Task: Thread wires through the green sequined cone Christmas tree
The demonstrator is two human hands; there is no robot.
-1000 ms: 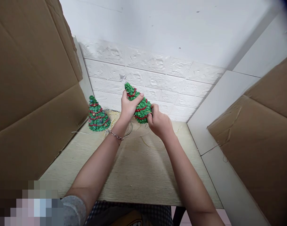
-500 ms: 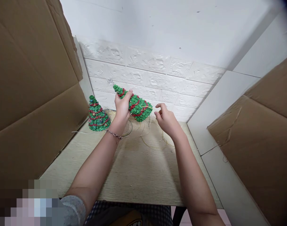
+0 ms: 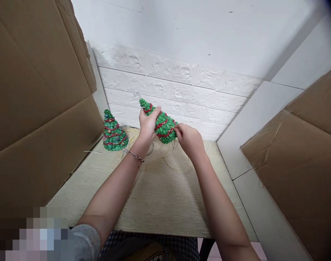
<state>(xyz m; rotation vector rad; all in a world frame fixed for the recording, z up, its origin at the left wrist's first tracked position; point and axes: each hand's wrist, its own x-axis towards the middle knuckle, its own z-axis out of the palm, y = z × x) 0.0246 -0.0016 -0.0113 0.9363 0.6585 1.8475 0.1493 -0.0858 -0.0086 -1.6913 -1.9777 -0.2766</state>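
In the centre of the frame, above the far end of the table, I see the left hand [image 3: 147,125] clenched round the upper half of a small green glittery cone-shaped tree [image 3: 165,127] banded with red garland. It is tilted, with its tip towards the upper left and a tiny silver star [image 3: 137,95] on that tip. The right hand [image 3: 189,139] has its fingertips pinched shut on the lower rim of the same tree. I count two such trees: the second green glittery tree [image 3: 113,132] stands upright at the left, on the table's far corner, well apart from both hands. A tangle of thin pale gold wire [image 3: 133,137] lies on the surface between and below them. A thin metal bracelet [image 3: 135,156] circles the left wrist. The surface is a pale wood-grain table [image 3: 160,195]. Two brown cardboard sheets wall it in, one [image 3: 32,108] filling the left of the frame, one [image 3: 298,156] at the right. Behind is a white brick-embossed wall panel [image 3: 181,83].
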